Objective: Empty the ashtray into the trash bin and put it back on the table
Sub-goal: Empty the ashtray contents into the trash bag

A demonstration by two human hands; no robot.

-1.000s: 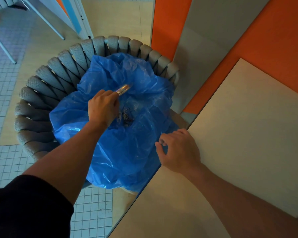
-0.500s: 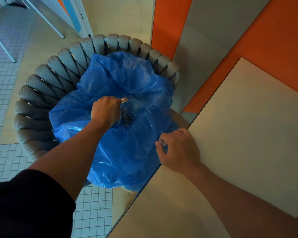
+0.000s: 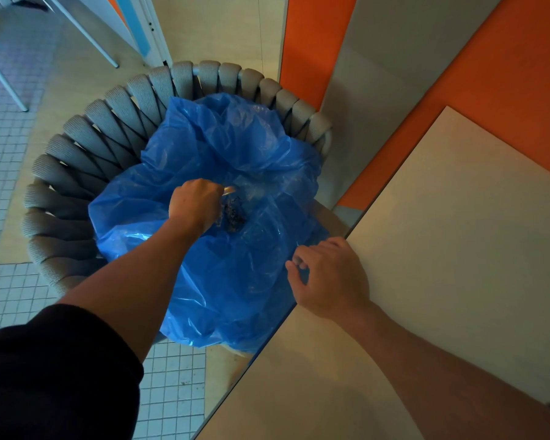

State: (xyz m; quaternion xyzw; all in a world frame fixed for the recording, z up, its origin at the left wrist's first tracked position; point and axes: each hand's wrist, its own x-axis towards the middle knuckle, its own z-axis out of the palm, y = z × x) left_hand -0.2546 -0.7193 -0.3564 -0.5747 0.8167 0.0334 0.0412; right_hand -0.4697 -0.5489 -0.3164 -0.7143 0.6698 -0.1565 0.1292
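My left hand (image 3: 197, 203) is shut on a small metal ashtray (image 3: 229, 189), of which only a shiny edge shows past my fingers. It is held tipped over the blue plastic bag (image 3: 235, 281) that lines the trash bin. A dark heap of ash (image 3: 234, 214) lies in the bag just right of that hand. The bag sits in a grey woven round chair (image 3: 86, 147). My right hand (image 3: 329, 279) pinches the bag's near edge at the corner of the beige table (image 3: 442, 265).
An orange and grey wall (image 3: 346, 58) stands behind the bag and table. White chair legs (image 3: 86, 33) stand on the tiled floor (image 3: 10, 154) at the upper left. My black sleeve (image 3: 51, 376) fills the lower left corner.
My left hand has dropped lower into the bag and turned, so the ashtray is now mostly hidden behind my fingers. My right hand has stayed on the bag's edge.
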